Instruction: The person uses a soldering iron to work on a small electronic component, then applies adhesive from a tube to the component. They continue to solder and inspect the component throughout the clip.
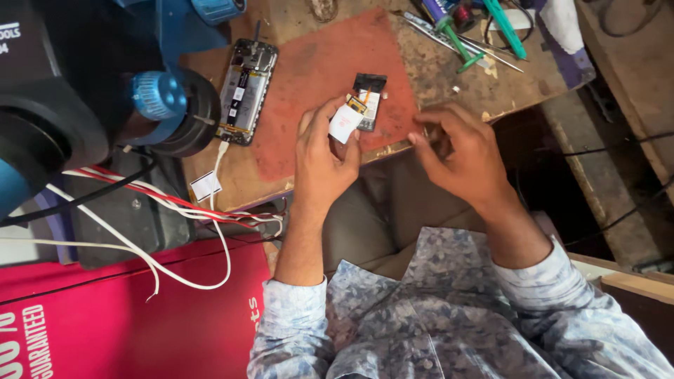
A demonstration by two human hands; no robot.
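My left hand [323, 151] pinches a small phone part [359, 105] with a white tab, an orange flex strip and a dark module, holding it over the red mat [316, 63]. Just to the right of it, my right hand [453, 151] has its fingers drawn together near the bench edge; whether something tiny sits between them I cannot tell. An opened phone [244, 91] with its back off lies at the mat's left edge.
A black and blue machine [84, 91] fills the upper left, with white and red cables [161, 203] trailing over a red box [105, 323]. Green-handled tools and tweezers [463, 38] lie at the wooden bench's [435, 77] far side. Dark floor lies to the right.
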